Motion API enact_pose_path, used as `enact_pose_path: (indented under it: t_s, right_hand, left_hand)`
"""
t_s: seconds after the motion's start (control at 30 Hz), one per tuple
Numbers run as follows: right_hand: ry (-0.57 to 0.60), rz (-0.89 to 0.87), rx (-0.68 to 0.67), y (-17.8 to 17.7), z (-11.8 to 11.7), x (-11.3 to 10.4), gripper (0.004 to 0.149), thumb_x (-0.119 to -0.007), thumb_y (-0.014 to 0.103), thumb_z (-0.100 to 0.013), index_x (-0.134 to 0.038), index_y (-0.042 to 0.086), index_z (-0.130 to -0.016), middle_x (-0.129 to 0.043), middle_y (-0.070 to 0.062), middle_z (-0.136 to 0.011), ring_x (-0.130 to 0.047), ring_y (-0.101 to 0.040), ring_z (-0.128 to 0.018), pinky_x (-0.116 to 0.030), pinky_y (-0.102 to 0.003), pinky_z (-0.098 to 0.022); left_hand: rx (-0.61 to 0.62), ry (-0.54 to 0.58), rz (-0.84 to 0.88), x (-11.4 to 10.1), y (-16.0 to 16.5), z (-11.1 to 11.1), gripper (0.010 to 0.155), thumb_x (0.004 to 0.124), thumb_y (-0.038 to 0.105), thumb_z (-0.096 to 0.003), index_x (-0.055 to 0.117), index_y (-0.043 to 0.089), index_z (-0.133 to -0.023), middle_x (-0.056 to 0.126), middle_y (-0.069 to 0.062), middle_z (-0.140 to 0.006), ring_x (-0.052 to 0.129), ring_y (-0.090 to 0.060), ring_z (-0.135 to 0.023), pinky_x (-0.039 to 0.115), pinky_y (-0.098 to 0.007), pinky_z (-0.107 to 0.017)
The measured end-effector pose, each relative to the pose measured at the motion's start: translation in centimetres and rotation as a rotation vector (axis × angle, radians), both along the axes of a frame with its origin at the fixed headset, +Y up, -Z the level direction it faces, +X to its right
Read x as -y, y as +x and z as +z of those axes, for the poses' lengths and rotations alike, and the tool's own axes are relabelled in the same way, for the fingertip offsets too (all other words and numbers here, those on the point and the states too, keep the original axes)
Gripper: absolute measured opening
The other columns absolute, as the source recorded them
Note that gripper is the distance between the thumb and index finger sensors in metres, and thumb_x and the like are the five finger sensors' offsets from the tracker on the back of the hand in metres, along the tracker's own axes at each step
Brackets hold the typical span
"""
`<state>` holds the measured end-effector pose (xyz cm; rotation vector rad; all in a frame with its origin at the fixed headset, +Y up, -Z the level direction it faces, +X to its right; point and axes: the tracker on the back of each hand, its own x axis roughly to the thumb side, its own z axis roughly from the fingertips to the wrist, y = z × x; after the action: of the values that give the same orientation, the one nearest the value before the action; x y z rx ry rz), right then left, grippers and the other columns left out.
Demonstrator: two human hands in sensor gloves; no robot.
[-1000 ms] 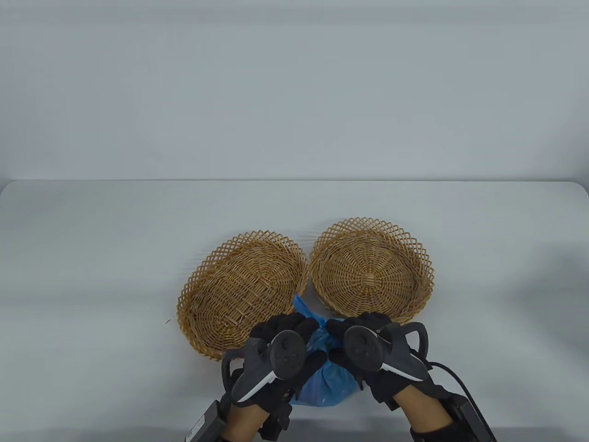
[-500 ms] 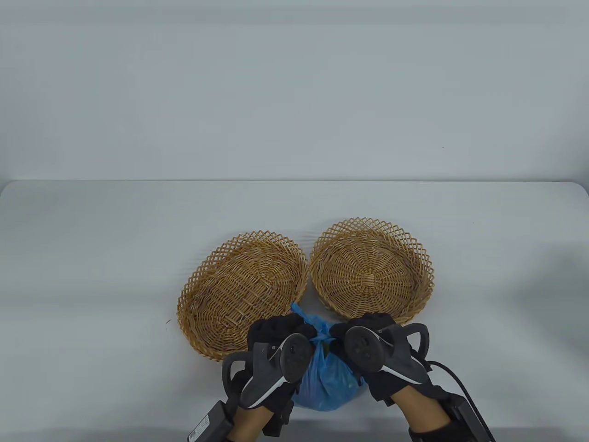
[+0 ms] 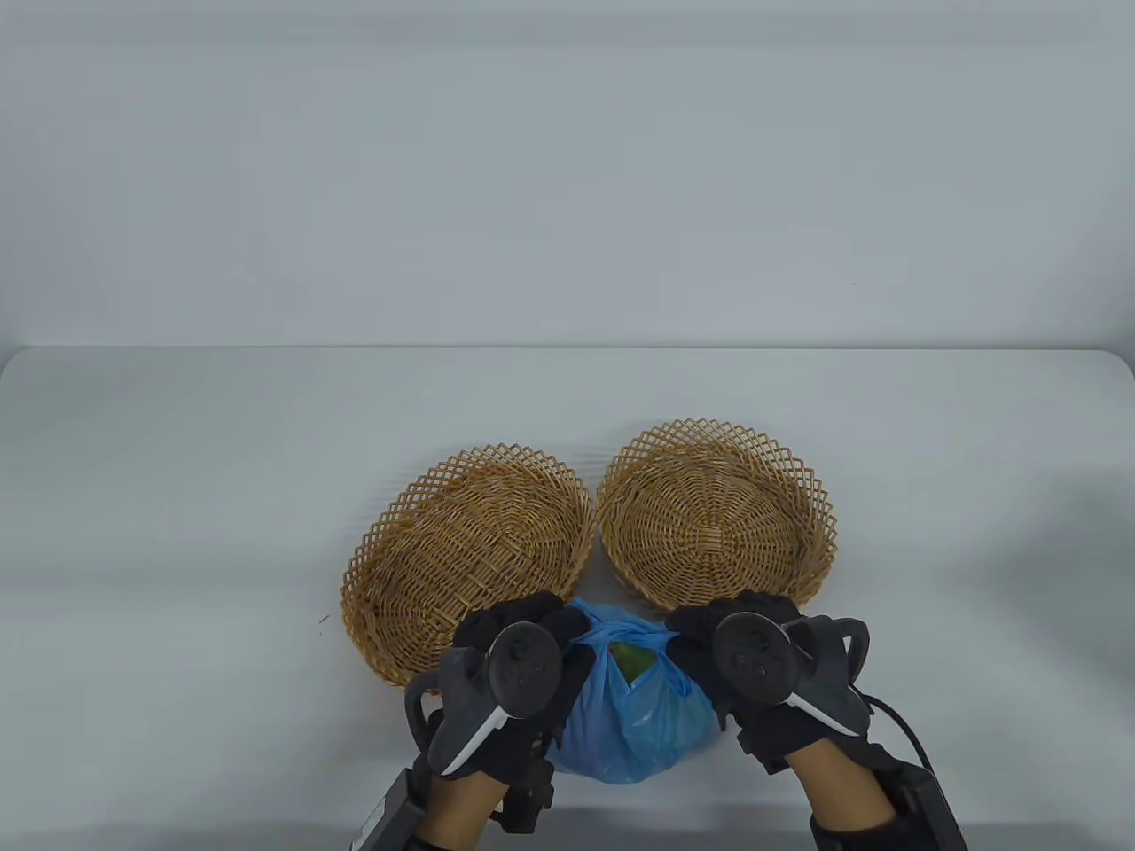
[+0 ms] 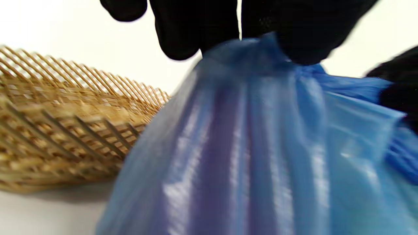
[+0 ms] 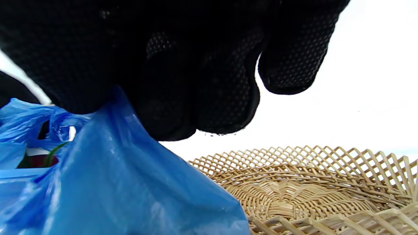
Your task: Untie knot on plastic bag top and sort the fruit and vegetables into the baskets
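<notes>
The blue plastic bag (image 3: 634,722) is sitting near the desk's (image 3: 177,496) front edge, its mouth parted so something green (image 3: 640,663) is showing inside. The left hand (image 3: 510,660) is pinching the bag's top on one side, and the right hand (image 3: 745,651) is pinching the other. Two wicker baskets, oval (image 3: 465,558) and round (image 3: 716,519), are lying just behind.

Black-gloved fingers (image 4: 196,29) pinch the gathered top of the blue plastic bag (image 4: 254,147), which fills most of the blurred frame, with a wicker basket (image 4: 65,130) seemingly just beside it on the white bench (image 4: 49,212).
</notes>
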<state>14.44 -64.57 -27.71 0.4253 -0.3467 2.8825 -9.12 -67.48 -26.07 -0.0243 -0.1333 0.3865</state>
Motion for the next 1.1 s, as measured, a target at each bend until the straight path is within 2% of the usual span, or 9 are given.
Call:
enact_pose_path:
  t_s: [0.07, 0.1, 0.17, 0.27, 0.47, 0.7, 0.83, 1.0, 1.1]
  right_hand:
    - [-0.007, 0.0, -0.012, -0.4, 0.1, 0.0, 0.039, -0.091, 0.045, -0.039, -0.092, 0.028, -0.073, -0.104, 0.0, -0.06, -0.102, -0.023, -0.056, -0.075, -0.056, -0.064]
    - [-0.01, 0.003, -0.015, -0.6, 0.2, 0.0, 0.039, -0.091, 0.045, -0.039, -0.092, 0.028, -0.073, -0.104, 0.0, -0.06, -0.102, -0.023, -0.056, -0.074, -0.056, -0.064]
    - [0.001, 0.004, -0.023, -0.8, 0.4, 0.0, 0.039, -0.091, 0.046, -0.039, -0.092, 0.029, -0.073, -0.104, 0.0, -0.06, -0.102, -0.023, -0.057, -0.074, -0.056, -0.065]
    - [-0.006, -0.001, -0.023, -0.6, 0.3, -0.1, 0.038, -0.091, 0.045, -0.038, -0.092, 0.029, -0.073, -0.104, 0.0, -0.06, -0.102, -0.023, -0.057, -0.074, -0.057, -0.065]
    - [0.003, 0.024, 0.047, 1.0, -0.2, -0.4, 0.038, -0.091, 0.045, -0.038, -0.093, 0.028, -0.072, -0.105, 0.0, -0.06, -0.103, -0.024, -0.056, -0.074, -0.057, -0.064]
    - [-0.027, 0.014, 0.106, 2.7, -0.7, -0.5, 0.038, -0.091, 0.045, -0.039, -0.093, 0.028, -0.073, -0.105, -0.001, -0.061, -0.102, -0.024, -0.057, -0.073, -0.058, -0.064]
    - [-0.049, -0.012, 0.092, 2.8, -0.7, -0.5, 0.038, -0.091, 0.045, -0.039, -0.092, 0.028, -0.073, -0.105, -0.001, -0.062, -0.102, -0.025, -0.058, -0.073, -0.058, -0.064]
    - [-0.058, -0.002, 0.062, 2.0, -0.4, -0.4, 0.038, -0.091, 0.045, -0.039, -0.092, 0.029, -0.073, -0.104, -0.001, -0.066, -0.101, -0.025, -0.063, -0.071, -0.06, -0.066]
    - [-0.098, 0.008, 0.045, 1.6, -0.4, -0.3, 0.042, -0.089, 0.049, -0.039, -0.091, 0.027, -0.075, -0.099, -0.004, -0.078, -0.096, -0.029, -0.074, -0.068, -0.062, -0.068]
  left_hand:
    - [0.027, -0.01, -0.03, 0.3, 0.6, 0.0, 0.07, 0.073, 0.069, -0.0449, 0.047, 0.052, -0.108, 0.05, 0.012, -0.122, 0.055, -0.021, -0.117, 0.037, -0.053, -0.091]
    - [0.027, -0.009, -0.052, 0.3, 0.8, 0.0, 0.071, 0.073, 0.069, -0.0445, 0.047, 0.052, -0.108, 0.049, 0.013, -0.122, 0.054, -0.021, -0.117, 0.037, -0.053, -0.091]
    - [0.009, 0.015, -0.122, 0.4, 1.4, 0.1, 0.061, 0.074, 0.066, -0.0467, 0.056, 0.052, -0.104, 0.052, 0.015, -0.121, 0.057, -0.019, -0.117, 0.038, -0.052, -0.092]
    - [-0.043, 0.057, -0.126, 0.0, 1.1, 0.2, 0.043, 0.074, 0.059, -0.0512, 0.068, 0.053, -0.094, 0.062, 0.02, -0.116, 0.066, -0.014, -0.113, 0.043, -0.05, -0.092]
    - [-0.101, 0.038, -0.002, -0.6, -1.0, -0.1, 0.042, 0.076, 0.055, -0.0515, 0.072, 0.047, -0.092, 0.067, 0.017, -0.113, 0.07, -0.016, -0.11, 0.045, -0.051, -0.091]
    - [-0.139, 0.037, 0.022, -0.9, -1.9, -0.2, 0.042, 0.077, 0.055, -0.0503, 0.074, 0.045, -0.091, 0.07, 0.014, -0.111, 0.073, -0.02, -0.107, 0.047, -0.052, -0.089]
    - [-0.122, 0.028, 0.041, -0.8, -1.9, -0.2, 0.046, 0.076, 0.057, -0.0498, 0.071, 0.046, -0.094, 0.072, 0.014, -0.11, 0.075, -0.019, -0.107, 0.047, -0.052, -0.089]
    - [-0.036, -0.018, 0.006, 0.1, -0.6, -0.3, 0.072, 0.074, 0.069, -0.0443, 0.048, 0.048, -0.108, 0.06, 0.012, -0.118, 0.063, -0.022, -0.114, 0.04, -0.054, -0.091]
    - [-0.034, -0.017, -0.037, 0.2, 0.0, -0.3, 0.074, 0.075, 0.071, -0.0427, 0.049, 0.047, -0.107, 0.057, 0.014, -0.119, 0.061, -0.02, -0.115, 0.039, -0.054, -0.091]
